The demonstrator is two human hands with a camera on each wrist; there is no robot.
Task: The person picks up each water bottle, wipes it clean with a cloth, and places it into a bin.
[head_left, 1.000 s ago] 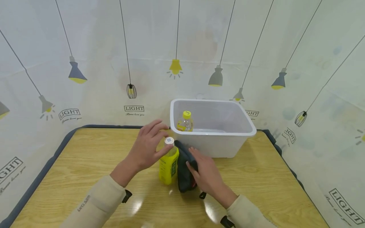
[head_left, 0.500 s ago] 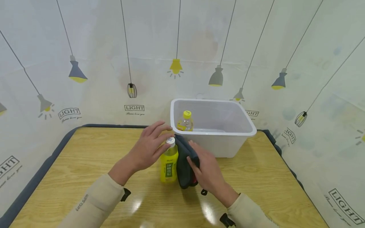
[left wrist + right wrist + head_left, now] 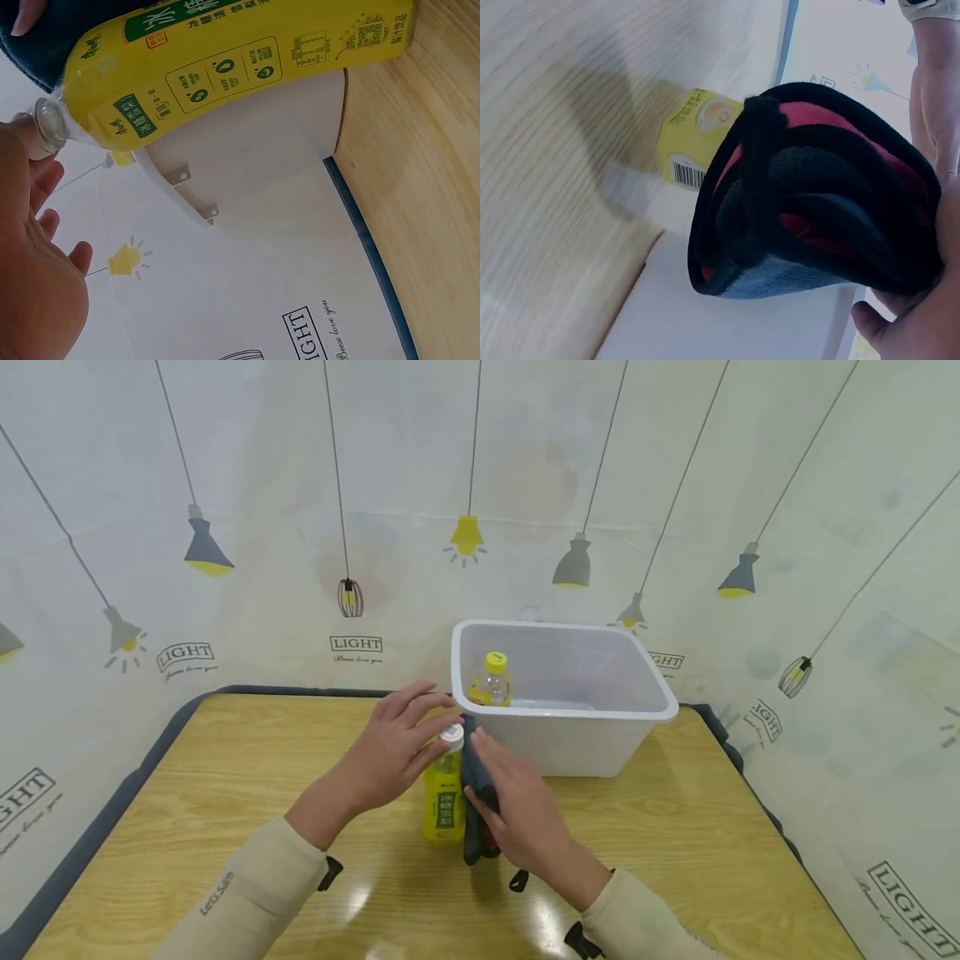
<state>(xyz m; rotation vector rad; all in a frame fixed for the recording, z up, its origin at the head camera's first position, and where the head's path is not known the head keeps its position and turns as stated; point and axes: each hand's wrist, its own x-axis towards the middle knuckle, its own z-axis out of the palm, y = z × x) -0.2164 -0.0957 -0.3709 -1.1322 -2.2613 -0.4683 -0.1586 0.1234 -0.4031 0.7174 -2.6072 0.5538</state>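
Note:
A yellow-labelled drink bottle (image 3: 444,793) stands upright on the table, its green label panel towards me. My left hand (image 3: 390,752) pinches it by its white cap (image 3: 452,734), thumb and index finger at the cap and the other fingers raised. Just right of the bottle is a dark blue-grey folded cloth (image 3: 477,770) with black edging and red inner layers, plain in the right wrist view as a rolled cloth (image 3: 810,180). My right hand (image 3: 525,810) holds this cloth between thumb and fingers, against the bottle's side. Part of the cloth is hidden behind that hand.
Behind the hands, a white plastic tub (image 3: 570,739) stands at the back of the wooden table (image 3: 225,777). Inside its left end is a clear bottle with a yellow cap (image 3: 495,665). A lamp-printed sheet (image 3: 405,552) rises around the table.
The bottle has turned so its green label panel faces me. My right hand dips away and returns left with the cloth, which now looks narrower. My left hand stays at the cap.

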